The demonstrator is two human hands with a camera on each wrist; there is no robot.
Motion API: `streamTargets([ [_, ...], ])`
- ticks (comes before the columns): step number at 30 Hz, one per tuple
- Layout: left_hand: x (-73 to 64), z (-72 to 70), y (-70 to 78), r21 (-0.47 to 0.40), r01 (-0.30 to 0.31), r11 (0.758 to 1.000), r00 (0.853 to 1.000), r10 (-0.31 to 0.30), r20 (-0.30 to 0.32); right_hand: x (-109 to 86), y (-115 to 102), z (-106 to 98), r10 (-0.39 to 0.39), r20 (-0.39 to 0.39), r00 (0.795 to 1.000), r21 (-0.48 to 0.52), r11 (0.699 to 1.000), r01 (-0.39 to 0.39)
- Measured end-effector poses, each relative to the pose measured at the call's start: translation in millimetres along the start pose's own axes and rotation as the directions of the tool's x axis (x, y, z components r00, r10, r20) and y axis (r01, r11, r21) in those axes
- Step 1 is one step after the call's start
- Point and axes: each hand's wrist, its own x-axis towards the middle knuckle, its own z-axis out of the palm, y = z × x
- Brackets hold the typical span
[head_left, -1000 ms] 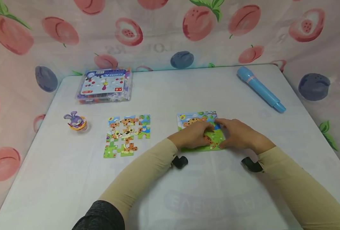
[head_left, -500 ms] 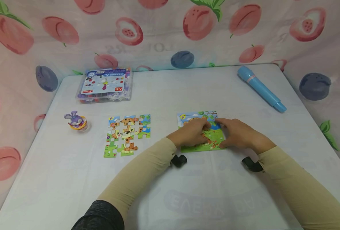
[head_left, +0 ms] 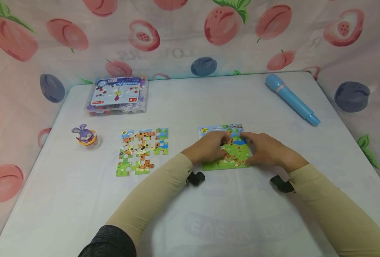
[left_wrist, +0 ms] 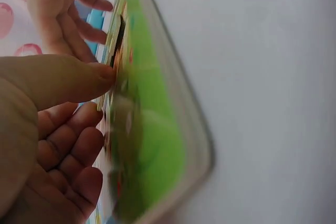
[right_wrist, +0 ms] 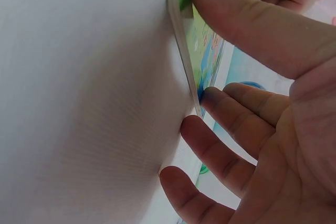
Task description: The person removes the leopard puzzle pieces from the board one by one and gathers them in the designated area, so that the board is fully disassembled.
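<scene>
A jigsaw puzzle board (head_left: pixel 243 151) with a cartoon animal on green grass lies flat on the white table. Over its left half, my left hand (head_left: pixel 209 146) pinches a small dark-edged puzzle piece (left_wrist: pixel 119 34) between thumb and fingers, close above the picture. Most of that piece is hidden by the fingers. At the board's right edge, my right hand (head_left: pixel 268 151) holds the board, thumb near its front corner and index finger near its back corner. To the left, several loose puzzle pieces (head_left: pixel 142 147) lie in rough rows, forming part of a spotted animal.
A clear plastic box (head_left: pixel 116 96) of colourful parts sits at the back left. Before it stands a purple rabbit figure (head_left: pixel 84 135) on a small cup. A blue toy microphone (head_left: pixel 291 100) lies at the back right. Fruit-printed cloth (head_left: pixel 177 35) hangs behind the table.
My left hand has drawn leftward across the board, uncovering more of the picture's middle and right. A dark edge now shows between its fingers. My right hand stays at the board's edge.
</scene>
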Motion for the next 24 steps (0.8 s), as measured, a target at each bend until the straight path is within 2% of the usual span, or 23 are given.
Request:
streamTargets([
  [7,-4.7,-10.8,-9.5,-0.007,0.009,1.000,1.000,-0.009,0.013,0.7,-1.8,1.0,0.017,0.006,1.000,-0.001,1.000,-0.017],
  [14,-7.9,-17.3,-18.5,-0.005,0.047,0.999,0.999,-0.047,-0.016,0.3,-2.9,1.2,0.019,0.011,1.000,-0.003,1.000,-0.019],
  [18,-10.0,-17.6,-20.9,-0.009,0.065,0.998,0.998,-0.065,-0.020,0.5,-2.3,1.7,0.021,0.013,1.000,-0.001,1.000,-0.021],
  [24,-14.7,-14.0,-20.4,-0.010,0.062,0.998,0.998,-0.062,-0.006,0.2,-1.7,2.3,0.021,0.011,1.000,0.000,1.000,-0.021],
])
